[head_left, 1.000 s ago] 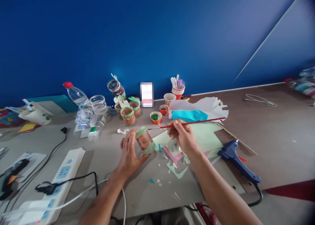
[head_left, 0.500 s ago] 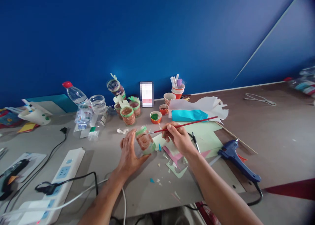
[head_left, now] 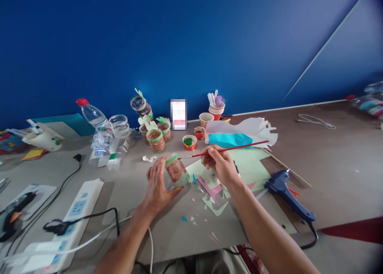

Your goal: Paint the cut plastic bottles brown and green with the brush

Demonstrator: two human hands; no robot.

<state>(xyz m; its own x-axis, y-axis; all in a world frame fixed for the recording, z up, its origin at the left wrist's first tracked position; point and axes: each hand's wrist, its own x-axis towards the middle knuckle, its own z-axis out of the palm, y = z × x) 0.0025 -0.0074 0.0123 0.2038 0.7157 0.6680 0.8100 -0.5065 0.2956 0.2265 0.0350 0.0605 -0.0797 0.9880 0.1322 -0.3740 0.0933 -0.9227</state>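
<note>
My left hand (head_left: 157,184) is wrapped round a small clear jar (head_left: 176,171) with brown paint and a green rim, tilted on the grey table (head_left: 329,162). My right hand (head_left: 220,165) pinches a thin red paintbrush (head_left: 227,149), its tip touching the jar's rim. Pale green and pink paper sheets (head_left: 251,166) and small cut scraps lie under and beside my right hand. An orange cup of green paint (head_left: 189,142) stands just behind the jar.
Several painted jars (head_left: 155,140), a water bottle (head_left: 95,122), an empty glass jar (head_left: 119,126) and cups with sticks (head_left: 216,107) stand at the back. A blue glue gun (head_left: 289,196) lies right. A white power strip (head_left: 76,216) with cables lies left.
The right hand drew the brush left toward the jar, then back slightly right; the brush tip stays at the jar's rim. My left hand keeps the jar in place.
</note>
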